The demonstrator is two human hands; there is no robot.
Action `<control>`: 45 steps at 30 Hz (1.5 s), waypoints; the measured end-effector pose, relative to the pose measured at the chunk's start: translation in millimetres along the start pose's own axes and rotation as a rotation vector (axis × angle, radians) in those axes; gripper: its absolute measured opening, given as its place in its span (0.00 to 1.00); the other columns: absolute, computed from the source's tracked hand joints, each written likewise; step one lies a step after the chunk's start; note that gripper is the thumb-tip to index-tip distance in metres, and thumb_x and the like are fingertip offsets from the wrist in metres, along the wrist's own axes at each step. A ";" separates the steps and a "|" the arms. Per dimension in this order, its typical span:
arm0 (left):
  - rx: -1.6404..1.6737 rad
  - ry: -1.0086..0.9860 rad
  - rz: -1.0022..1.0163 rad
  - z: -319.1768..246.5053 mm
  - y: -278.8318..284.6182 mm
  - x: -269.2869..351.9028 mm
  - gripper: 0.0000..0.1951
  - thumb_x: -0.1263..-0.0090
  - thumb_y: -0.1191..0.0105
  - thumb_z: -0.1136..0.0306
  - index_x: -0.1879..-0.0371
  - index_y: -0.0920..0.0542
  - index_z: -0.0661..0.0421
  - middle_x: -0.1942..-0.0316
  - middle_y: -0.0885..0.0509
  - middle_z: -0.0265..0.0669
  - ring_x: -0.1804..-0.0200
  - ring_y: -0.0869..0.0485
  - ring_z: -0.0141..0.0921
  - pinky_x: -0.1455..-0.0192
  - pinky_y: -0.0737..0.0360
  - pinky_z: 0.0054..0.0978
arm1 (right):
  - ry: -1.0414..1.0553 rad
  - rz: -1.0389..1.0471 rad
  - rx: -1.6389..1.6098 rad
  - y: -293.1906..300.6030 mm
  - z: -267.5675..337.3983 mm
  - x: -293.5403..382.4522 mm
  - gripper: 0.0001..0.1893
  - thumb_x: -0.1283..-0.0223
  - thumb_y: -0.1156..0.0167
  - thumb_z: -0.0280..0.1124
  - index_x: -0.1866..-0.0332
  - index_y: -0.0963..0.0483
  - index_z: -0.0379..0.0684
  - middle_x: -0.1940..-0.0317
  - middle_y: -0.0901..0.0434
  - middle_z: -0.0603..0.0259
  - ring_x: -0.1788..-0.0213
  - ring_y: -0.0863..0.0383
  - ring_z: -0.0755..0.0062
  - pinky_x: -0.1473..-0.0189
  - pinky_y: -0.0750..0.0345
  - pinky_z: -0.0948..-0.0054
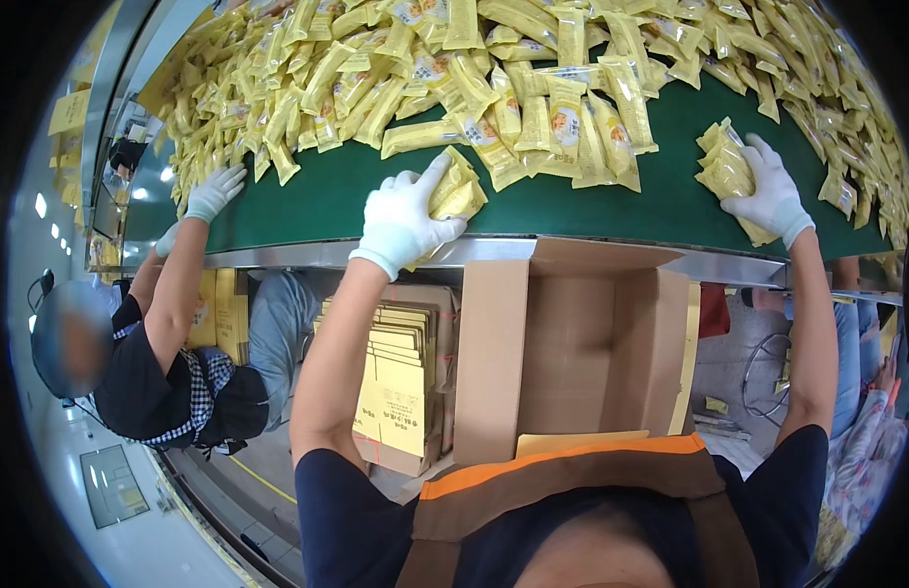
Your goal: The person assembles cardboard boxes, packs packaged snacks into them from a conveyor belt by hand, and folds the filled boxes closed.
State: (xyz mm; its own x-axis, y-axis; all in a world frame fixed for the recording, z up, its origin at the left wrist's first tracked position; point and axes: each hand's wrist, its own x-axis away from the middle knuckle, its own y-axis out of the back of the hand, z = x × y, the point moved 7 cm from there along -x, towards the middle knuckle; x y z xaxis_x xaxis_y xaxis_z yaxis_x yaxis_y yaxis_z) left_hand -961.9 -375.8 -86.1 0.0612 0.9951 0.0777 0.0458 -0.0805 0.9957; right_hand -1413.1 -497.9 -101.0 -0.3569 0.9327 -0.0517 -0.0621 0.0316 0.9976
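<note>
Both my hands wear thin white gloves. My left hand (407, 213) grips a small bunch of yellow snack packets (457, 187) above the near edge of the green conveyor belt (315, 202). Further right, my right hand (770, 187) is closed around another bunch of yellow packets (728, 165) over the belt. Between my hands, several loose packets (565, 125) lie side by side at the front of a large heap. Below the belt's metal edge, in front of my body, stands an open cardboard box (568, 360); the part of its inside that shows holds no packets.
A co-worker (168, 367) stands at the left, gloved hands at the heap's left end. Flattened yellow cartons (392, 397) stand bundled left of the box. The belt's metal rim (278, 255) runs between the box and the belt. Another person (862, 441) is partly visible at the right.
</note>
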 end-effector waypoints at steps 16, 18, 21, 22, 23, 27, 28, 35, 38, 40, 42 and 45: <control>0.013 -0.072 -0.155 11.3 -0.5 -9.6 0.44 0.49 0.38 0.45 0.34 0.30 0.61 0.55 0.20 0.48 0.50 0.22 0.45 0.41 0.24 0.39 | -0.074 0.041 -0.038 -0.5 -30.3 10.4 0.47 0.60 0.31 0.50 0.31 0.37 0.41 0.39 0.30 0.50 0.37 0.28 0.49 0.36 0.29 0.63; -0.057 -0.071 -0.214 -6.2 1.8 7.6 0.42 0.50 0.37 0.45 0.35 0.27 0.57 0.50 0.22 0.48 0.46 0.25 0.48 0.40 0.25 0.41 | -0.128 0.045 -0.076 -5.6 -23.8 15.0 0.47 0.62 0.31 0.49 0.32 0.37 0.42 0.38 0.31 0.49 0.38 0.28 0.47 0.36 0.29 0.62; 0.035 0.007 -0.168 1.3 -0.6 1.9 0.44 0.50 0.35 0.46 0.31 0.30 0.54 0.42 0.26 0.47 0.40 0.29 0.49 0.37 0.27 0.42 | -0.051 0.116 -0.036 -2.1 -11.3 19.1 0.47 0.63 0.30 0.49 0.33 0.36 0.42 0.37 0.31 0.47 0.39 0.28 0.46 0.36 0.29 0.61; -0.033 -0.013 -0.201 4.5 0.7 3.6 0.45 0.50 0.34 0.45 0.30 0.30 0.51 0.34 0.31 0.49 0.34 0.32 0.49 0.34 0.28 0.41 | 0.004 0.053 -0.020 -2.7 -0.6 23.2 0.47 0.64 0.30 0.49 0.33 0.37 0.42 0.37 0.32 0.47 0.38 0.28 0.45 0.37 0.28 0.59; -0.105 0.032 -0.163 13.7 -0.9 2.1 0.48 0.51 0.35 0.41 0.28 0.33 0.47 0.33 0.31 0.51 0.34 0.31 0.50 0.33 0.29 0.39 | 0.027 0.013 -0.038 0.8 10.2 26.0 0.46 0.64 0.30 0.49 0.33 0.36 0.43 0.37 0.32 0.46 0.38 0.29 0.45 0.37 0.28 0.58; -0.039 0.140 0.186 13.6 1.3 -10.9 0.55 0.54 0.38 0.34 0.24 0.41 0.42 0.43 0.24 0.53 0.40 0.25 0.50 0.33 0.31 0.42 | 0.034 0.030 -0.102 7.7 32.5 52.6 0.47 0.63 0.30 0.49 0.31 0.38 0.45 0.38 0.32 0.49 0.39 0.29 0.44 0.38 0.28 0.57; -0.114 0.114 0.184 4.2 4.7 -9.6 0.56 0.55 0.38 0.33 0.23 0.43 0.42 0.44 0.24 0.53 0.40 0.25 0.50 0.34 0.30 0.44 | -0.017 0.118 -0.141 5.7 27.8 55.6 0.46 0.60 0.31 0.49 0.32 0.38 0.45 0.38 0.32 0.48 0.39 0.28 0.45 0.37 0.29 0.59; 0.040 0.025 0.046 -7.9 -3.5 39.1 0.58 0.58 0.31 0.45 0.23 0.48 0.40 0.44 0.28 0.54 0.44 0.23 0.52 0.43 0.21 0.41 | 0.292 0.679 -1.493 121.8 137.5 95.1 0.48 0.59 0.26 0.40 0.30 0.40 0.35 0.45 0.23 0.55 0.44 0.22 0.63 0.42 0.25 0.67; 0.428 0.052 -0.197 -5.3 33.6 51.3 0.57 0.55 0.30 0.51 0.23 0.48 0.47 0.44 0.27 0.53 0.45 0.21 0.46 0.44 0.21 0.38 | 0.814 0.438 -0.311 127.3 230.2 104.6 0.34 0.61 0.28 0.43 0.47 0.28 0.36 0.57 0.21 0.50 0.53 0.19 0.53 0.51 0.23 0.61; 1.096 0.099 0.001 -51.4 66.6 41.9 0.54 0.53 0.31 0.59 0.24 0.46 0.56 0.42 0.25 0.45 0.45 0.20 0.36 0.44 0.21 0.33 | 0.873 0.459 0.066 74.9 248.7 108.8 0.34 0.64 0.29 0.43 0.46 0.27 0.38 0.60 0.21 0.53 0.59 0.19 0.56 0.59 0.25 0.62; 1.461 -0.043 0.313 -76.3 90.7 76.2 0.49 0.51 0.34 0.64 0.26 0.44 0.58 0.38 0.26 0.40 0.41 0.22 0.32 0.39 0.24 0.32 | 0.984 0.664 0.099 56.5 282.6 134.0 0.30 0.53 0.34 0.48 0.45 0.25 0.40 0.55 0.18 0.53 0.53 0.16 0.56 0.56 0.22 0.63; 1.222 -0.505 0.543 -151.4 99.1 94.8 0.54 0.51 0.34 0.62 0.23 0.50 0.58 0.37 0.27 0.45 0.37 0.25 0.39 0.33 0.30 0.31 | 1.004 0.823 -0.071 -19.8 308.7 171.8 0.30 0.51 0.35 0.46 0.42 0.27 0.41 0.46 0.20 0.51 0.46 0.19 0.51 0.45 0.22 0.57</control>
State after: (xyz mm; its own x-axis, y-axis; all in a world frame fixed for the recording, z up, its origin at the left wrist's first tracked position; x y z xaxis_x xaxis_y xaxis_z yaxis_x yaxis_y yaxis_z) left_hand -1102.5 -280.7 27.6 0.6794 0.7195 0.1443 0.7014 -0.6945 0.1604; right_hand -1185.5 -227.4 -115.2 -0.8493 -0.0072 0.5279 0.4700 -0.4657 0.7498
